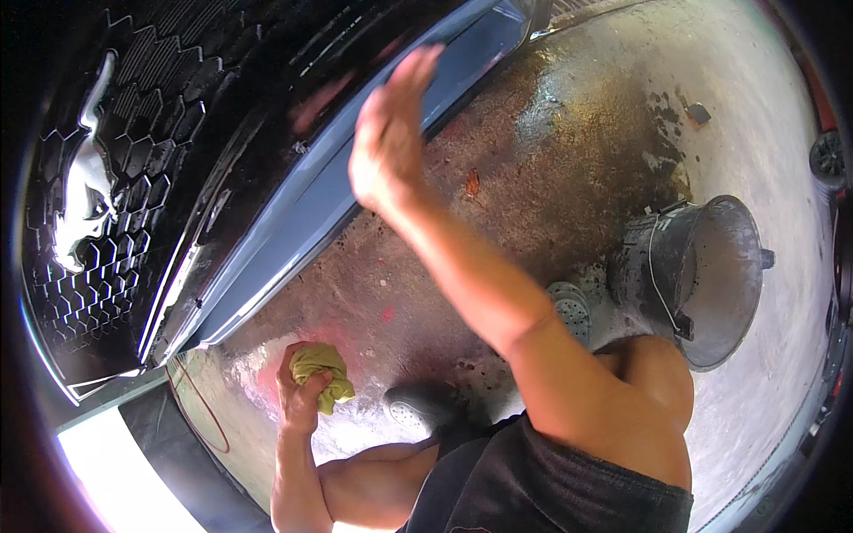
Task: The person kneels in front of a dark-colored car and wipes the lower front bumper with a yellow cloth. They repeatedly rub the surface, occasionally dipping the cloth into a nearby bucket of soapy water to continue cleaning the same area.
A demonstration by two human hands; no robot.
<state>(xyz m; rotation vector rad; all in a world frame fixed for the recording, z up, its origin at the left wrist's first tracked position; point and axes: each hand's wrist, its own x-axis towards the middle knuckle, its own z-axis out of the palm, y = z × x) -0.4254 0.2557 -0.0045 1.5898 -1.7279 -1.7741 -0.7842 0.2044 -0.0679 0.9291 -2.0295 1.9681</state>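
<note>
My left hand [300,393] grips a crumpled yellow-green cloth [321,374] above the concrete floor, near the lower corner of the car's front end. Stretched out across the picture, my right hand [393,126] is bare and slightly blurred, its fingers extended with nothing in them. It is over the blue-grey lower lip of a car's front bumper [293,206]; whether it touches the lip I cannot tell. Farther left, the glossy black honeycomb grille [133,146] carries a chrome running-horse emblem [90,180].
A black bucket [643,266] with a wire handle lies tipped at the right. Perforated clogs [410,408] are on my feet. The stained concrete floor [520,173] has wet patches and a dry leaf [472,183]. A thin hose or cable [212,420] curves at lower left.
</note>
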